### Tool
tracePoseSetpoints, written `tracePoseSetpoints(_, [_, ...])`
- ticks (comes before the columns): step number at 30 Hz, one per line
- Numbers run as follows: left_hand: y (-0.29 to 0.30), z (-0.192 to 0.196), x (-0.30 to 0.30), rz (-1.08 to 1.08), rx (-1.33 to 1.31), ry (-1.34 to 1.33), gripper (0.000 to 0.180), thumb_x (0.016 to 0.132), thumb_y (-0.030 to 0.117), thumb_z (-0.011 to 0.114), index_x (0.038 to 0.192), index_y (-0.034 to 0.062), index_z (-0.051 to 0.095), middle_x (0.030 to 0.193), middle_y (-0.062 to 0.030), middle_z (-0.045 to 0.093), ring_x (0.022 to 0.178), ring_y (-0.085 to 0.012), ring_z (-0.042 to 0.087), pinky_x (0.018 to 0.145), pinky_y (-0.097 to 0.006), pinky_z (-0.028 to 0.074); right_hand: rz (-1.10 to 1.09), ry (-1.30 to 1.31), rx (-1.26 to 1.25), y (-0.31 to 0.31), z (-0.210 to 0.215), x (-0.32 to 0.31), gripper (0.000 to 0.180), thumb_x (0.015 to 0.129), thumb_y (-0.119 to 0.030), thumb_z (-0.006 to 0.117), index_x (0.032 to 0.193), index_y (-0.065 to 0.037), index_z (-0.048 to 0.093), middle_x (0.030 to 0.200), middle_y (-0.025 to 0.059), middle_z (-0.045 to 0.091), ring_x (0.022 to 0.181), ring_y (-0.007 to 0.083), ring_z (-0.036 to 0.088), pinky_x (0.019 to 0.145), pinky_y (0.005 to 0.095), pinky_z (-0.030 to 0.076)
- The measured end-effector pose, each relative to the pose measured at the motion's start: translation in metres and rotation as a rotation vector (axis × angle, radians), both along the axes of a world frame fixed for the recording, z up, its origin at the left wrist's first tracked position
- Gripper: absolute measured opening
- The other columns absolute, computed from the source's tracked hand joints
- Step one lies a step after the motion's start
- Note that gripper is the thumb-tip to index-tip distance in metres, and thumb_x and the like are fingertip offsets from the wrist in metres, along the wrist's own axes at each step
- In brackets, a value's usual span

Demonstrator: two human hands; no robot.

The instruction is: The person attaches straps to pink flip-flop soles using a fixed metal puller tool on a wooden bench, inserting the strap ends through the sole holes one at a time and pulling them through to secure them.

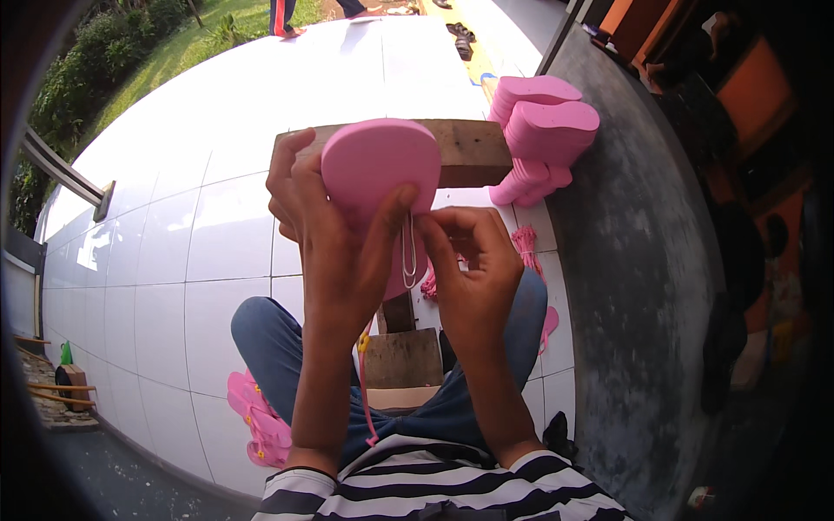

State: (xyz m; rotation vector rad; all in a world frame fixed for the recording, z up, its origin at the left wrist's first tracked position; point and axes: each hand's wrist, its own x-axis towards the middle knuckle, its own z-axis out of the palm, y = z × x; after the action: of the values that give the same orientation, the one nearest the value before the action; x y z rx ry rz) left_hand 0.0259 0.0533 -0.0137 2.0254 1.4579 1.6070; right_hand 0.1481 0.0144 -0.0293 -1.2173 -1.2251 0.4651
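I have the pink foam sole [375, 161] at the centre of my feed, raised nearly upright, its broad end topmost. My left hand [334, 234] clamps it, thumb flat on the near face, fingers around the far side. Just below that thumb, a slim wire loop [408, 256] hangs against the sole. Right beside it, my right hand [476, 269] has thumb and forefinger pressed together near the sole's edge; whether they pinch the wire, I can't tell from here.

Below the left grip dangles a pink strap [367, 399] with a yellow piece [363, 344]. Beyond the grip is a wooden block [473, 143]; farther right of it, stacked pink soles [552, 126]. Strap bundles [526, 243] lie just past the right hand, and strapped pink slippers [252, 408] are piled low to the left.

I judge the step to be strap threading, by wire. The next move calls for a steady left clamp and a straight, firm pull.
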Motion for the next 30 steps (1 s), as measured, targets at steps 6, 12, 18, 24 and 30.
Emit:
tracePoseSetpoints(6, [0.012, -0.015, -0.007, 0.182, 0.212, 0.051, 0.063, 0.080, 0.025, 0.079, 0.129, 0.0121, 0.042, 0.144, -0.0192, 0.026, 0.127, -0.0332, 0.033, 0.097, -0.046, 0.032, -0.068, -0.040, -0.041, 0.027, -0.017, 0.001, 0.026, 0.085, -0.020, 0.076, 0.085, 0.000, 0.058, 0.077, 0.0078, 0.054, 0.063, 0.0182, 0.056, 0.058, 0.0307, 0.045])
tracePoseSetpoints(12, [-0.054, -0.063, -0.041, -0.447, 0.252, 0.326, 0.021, 0.079, 0.018, 0.070, 0.099, 0.0114, 0.065, 0.096, -0.0047, 0.067, 0.095, -0.0239, 0.060, 0.084, -0.038, 0.043, 0.421, -0.079, -0.238, -0.055, -0.109, -0.015, 0.053, 0.082, -0.034, 0.075, 0.116, 0.000, 0.053, 0.111, 0.0156, 0.058, 0.096, 0.0284, 0.062, 0.084, 0.0392, 0.049])
tracePoseSetpoints(18, [-0.080, -0.084, -0.043, -0.616, 0.035, 0.719, 0.028, 0.072, 0.024, 0.076, 0.099, 0.0192, 0.070, 0.103, 0.0056, 0.067, 0.096, -0.0145, 0.061, 0.083, -0.036, 0.039, 0.646, 0.155, -0.659, -0.122, -0.121, 0.026, 0.020, 0.094, -0.016, 0.063, 0.103, 0.002, 0.065, 0.077, 0.0083, 0.065, 0.076, 0.0183, 0.066, 0.065, 0.0324, 0.053])
tracePoseSetpoints(24, [-0.086, -0.086, -0.016, -0.444, 0.216, 0.556, 0.039, 0.068, 0.025, 0.076, 0.104, 0.0119, 0.071, 0.093, 0.0009, 0.067, 0.082, -0.0141, 0.060, 0.071, -0.030, 0.042, 0.230, 0.641, -0.494, -0.101, -0.073, 0.051, 0.025, 0.095, -0.019, 0.065, 0.106, 0.004, 0.065, 0.090, 0.0076, 0.067, 0.079, 0.0106, 0.064, 0.064, 0.0241, 0.053])
tracePoseSetpoints(30, [-0.096, -0.091, 0.023, -0.148, 0.128, 0.293, 0.036, 0.065, 0.015, 0.077, 0.100, 0.0112, 0.071, 0.088, 0.0018, 0.066, 0.075, -0.0143, 0.059, 0.068, -0.030, 0.041, 0.180, 0.790, -0.214, -0.069, -0.056, 0.012, 0.027, 0.099, -0.021, 0.059, 0.109, 0.003, 0.066, 0.092, 0.0058, 0.066, 0.083, 0.0104, 0.060, 0.080, 0.0231, 0.048])
